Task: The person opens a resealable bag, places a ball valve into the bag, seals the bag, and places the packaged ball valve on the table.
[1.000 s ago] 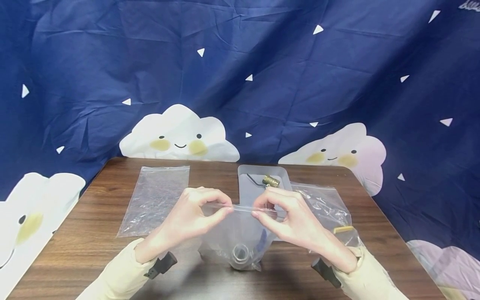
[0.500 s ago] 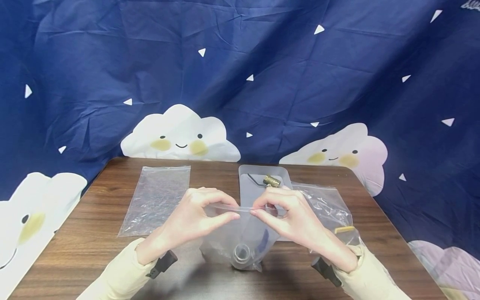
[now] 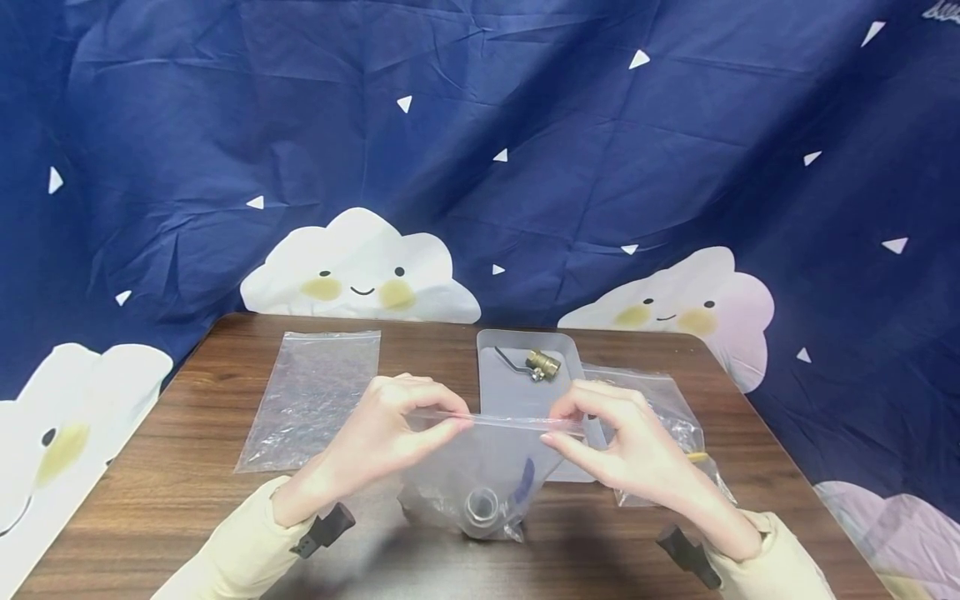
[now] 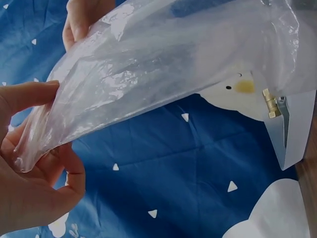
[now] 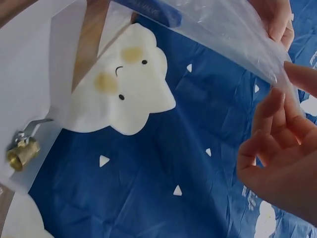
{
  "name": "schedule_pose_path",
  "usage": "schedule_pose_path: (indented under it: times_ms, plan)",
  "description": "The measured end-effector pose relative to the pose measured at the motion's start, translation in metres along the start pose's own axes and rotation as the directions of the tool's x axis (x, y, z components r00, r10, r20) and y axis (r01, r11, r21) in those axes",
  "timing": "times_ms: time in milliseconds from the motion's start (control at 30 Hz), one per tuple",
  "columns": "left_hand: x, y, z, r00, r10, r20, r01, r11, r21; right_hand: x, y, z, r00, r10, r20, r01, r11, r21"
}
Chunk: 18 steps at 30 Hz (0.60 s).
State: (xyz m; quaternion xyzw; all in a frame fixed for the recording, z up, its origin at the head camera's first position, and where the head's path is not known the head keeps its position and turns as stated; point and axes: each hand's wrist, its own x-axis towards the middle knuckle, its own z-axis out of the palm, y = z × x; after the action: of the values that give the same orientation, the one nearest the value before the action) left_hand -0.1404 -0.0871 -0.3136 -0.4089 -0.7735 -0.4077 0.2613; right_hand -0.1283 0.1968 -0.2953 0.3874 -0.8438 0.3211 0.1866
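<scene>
The brown wood-grain desk (image 3: 168, 508) has rounded far corners. A clear zip bag (image 3: 318, 396) lies flat toward the left one, a pale grey tray (image 3: 497, 396) sits near the far edge's middle, and a crumpled clear bag (image 3: 667, 402) lies toward the right edge.

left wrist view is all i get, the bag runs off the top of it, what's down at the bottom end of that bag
Observer: The head view shows a round metal end through the plastic at the bottom of the held bag.
Operator: ok and anything lying out past the left hand
Observer: Yes, in the head view a second clear bag lies flat on the table, left of the gray tray.
Operator: any writing on the blue strip in the held bag
Observer: Yes, the right wrist view shows lettering on it that seems to end in VALVE; the start is hard to read.
</scene>
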Motion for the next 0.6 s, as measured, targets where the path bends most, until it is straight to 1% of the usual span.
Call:
schedule_pose_path:
  times_ms: [167,300,367,433,533,600]
  plan:
    - [-0.001,-0.002,-0.001,0.999,-0.039,0.013,0.039,0.999,-0.013,-0.009,0.006,-0.006,0.999,-0.007,-0.05,0.008,1.0,0.015]
    - [-0.002,-0.003,-0.001,0.998,-0.054,0.013,0.054,0.998,-0.015,-0.011,0.006,-0.003,0.996,-0.054,-0.076,0.053,0.999,-0.012]
    - [-0.003,-0.004,-0.001,0.998,-0.055,0.009,0.055,0.998,-0.015,-0.011,0.005,-0.001,0.995,-0.068,-0.075,0.067,0.997,-0.027]
    - [-0.003,-0.004,-0.001,0.998,-0.062,0.008,0.062,0.998,-0.017,-0.01,0.004,0.001,0.996,-0.064,-0.065,0.062,0.998,-0.025]
    - [-0.003,-0.004,0.0,0.998,-0.064,0.01,0.064,0.998,-0.01,-0.009,0.002,0.004,0.998,-0.033,-0.045,0.033,0.999,0.005]
    - [-0.003,-0.003,0.0,0.998,-0.064,0.011,0.064,0.998,-0.003,-0.008,0.001,0.006,0.998,-0.033,-0.05,0.035,0.999,0.025]
